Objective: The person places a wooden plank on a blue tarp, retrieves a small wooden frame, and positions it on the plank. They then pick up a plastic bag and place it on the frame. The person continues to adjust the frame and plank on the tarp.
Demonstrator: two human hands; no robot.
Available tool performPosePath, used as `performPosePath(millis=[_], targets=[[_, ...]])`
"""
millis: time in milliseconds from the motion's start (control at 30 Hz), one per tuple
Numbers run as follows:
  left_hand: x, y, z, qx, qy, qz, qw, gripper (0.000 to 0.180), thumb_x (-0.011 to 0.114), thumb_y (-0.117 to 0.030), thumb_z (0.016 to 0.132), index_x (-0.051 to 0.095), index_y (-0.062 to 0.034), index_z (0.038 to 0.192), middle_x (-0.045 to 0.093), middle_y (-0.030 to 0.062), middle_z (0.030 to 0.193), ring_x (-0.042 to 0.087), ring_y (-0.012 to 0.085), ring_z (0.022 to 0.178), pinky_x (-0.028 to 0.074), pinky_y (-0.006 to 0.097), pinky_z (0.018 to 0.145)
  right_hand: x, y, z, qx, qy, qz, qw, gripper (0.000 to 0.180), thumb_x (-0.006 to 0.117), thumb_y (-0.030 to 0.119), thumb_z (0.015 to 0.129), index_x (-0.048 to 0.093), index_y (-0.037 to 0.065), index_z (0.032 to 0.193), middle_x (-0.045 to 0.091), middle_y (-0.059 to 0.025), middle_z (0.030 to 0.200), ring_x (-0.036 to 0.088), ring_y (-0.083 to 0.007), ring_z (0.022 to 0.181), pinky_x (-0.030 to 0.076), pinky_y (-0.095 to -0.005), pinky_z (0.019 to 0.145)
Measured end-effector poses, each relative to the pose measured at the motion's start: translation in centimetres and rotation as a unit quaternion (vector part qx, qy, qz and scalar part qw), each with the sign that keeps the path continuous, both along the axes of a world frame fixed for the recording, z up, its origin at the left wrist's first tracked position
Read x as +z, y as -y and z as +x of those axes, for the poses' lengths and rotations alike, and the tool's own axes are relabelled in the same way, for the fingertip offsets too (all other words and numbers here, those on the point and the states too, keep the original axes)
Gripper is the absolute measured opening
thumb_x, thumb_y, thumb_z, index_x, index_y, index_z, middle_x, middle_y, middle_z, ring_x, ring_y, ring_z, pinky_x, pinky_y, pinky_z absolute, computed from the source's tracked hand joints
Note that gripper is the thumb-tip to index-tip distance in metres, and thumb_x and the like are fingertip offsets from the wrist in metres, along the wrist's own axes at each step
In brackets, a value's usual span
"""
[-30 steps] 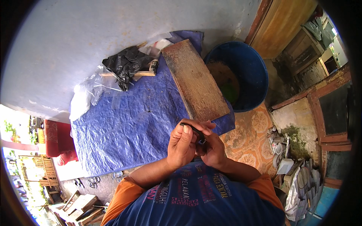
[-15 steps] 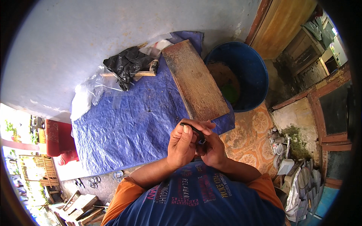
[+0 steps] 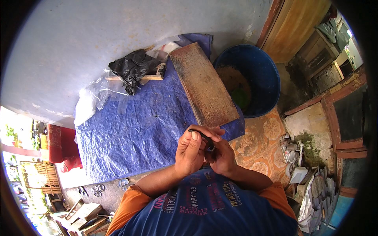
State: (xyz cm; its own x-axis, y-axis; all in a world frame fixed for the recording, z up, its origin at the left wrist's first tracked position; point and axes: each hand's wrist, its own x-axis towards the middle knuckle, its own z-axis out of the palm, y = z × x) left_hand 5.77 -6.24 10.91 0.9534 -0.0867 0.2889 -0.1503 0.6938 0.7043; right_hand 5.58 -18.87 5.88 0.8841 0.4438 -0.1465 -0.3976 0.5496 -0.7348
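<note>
The left hand (image 3: 189, 151) and right hand (image 3: 223, 157) curl around a small dark object (image 3: 203, 136) (mostly hidden from me), presumably to steady it, near the wooden board (image 3: 204, 84).

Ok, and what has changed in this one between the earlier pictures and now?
Nothing visibly moved, and nothing was taken hold of or let go. The left hand stays closed on a small dark object, the right hand cupped against it; the wooden board stays on the blue tarp.

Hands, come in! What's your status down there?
Left hand holding small dark object; right hand cupped close beside. Object mostly hidden from view. Wooden board just beyond, on blue tarp.
</note>
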Motion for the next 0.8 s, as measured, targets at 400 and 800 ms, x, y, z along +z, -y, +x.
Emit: performPosePath(millis=[400, 800], targets=[[0.0, 0.3, -0.1, 0.008, 0.005, 0.011, 1.0, 0.031, 0.034, -0.023, 0.108, 0.055, 0.0003, 0.107, 0.064, 0.015, 0.105, 0.057, 0.03, 0.12, 0.04, 0.045, 0.107, 0.6, 0.1, -0.2, -0.021, 0.048, -0.039, 0.998, 0.033, 0.038, 0.024, 0.107, 0.058, 0.002, 0.121, 0.056, 0.0029, 0.078, 0.049, -0.0019, 0.058, 0.037, -0.0179, 0.049], [-0.2, 0.0, -0.2, 0.008, -0.001, 0.031, 0.999, 0.033, 0.037, -0.031, 0.107, 0.052, -0.0016, 0.108, 0.065, 0.0189, 0.103, 0.057, 0.0351, 0.119, 0.035, 0.053, 0.111, -0.2, 0.0, -0.1, 0.014, -0.045, 0.054, 0.997, 0.032, 0.041, 0.027, 0.106, 0.06, 0.005, 0.119, 0.058, 0.0035, 0.083, 0.051, -0.0033, 0.063, 0.037, -0.0186, 0.052]])
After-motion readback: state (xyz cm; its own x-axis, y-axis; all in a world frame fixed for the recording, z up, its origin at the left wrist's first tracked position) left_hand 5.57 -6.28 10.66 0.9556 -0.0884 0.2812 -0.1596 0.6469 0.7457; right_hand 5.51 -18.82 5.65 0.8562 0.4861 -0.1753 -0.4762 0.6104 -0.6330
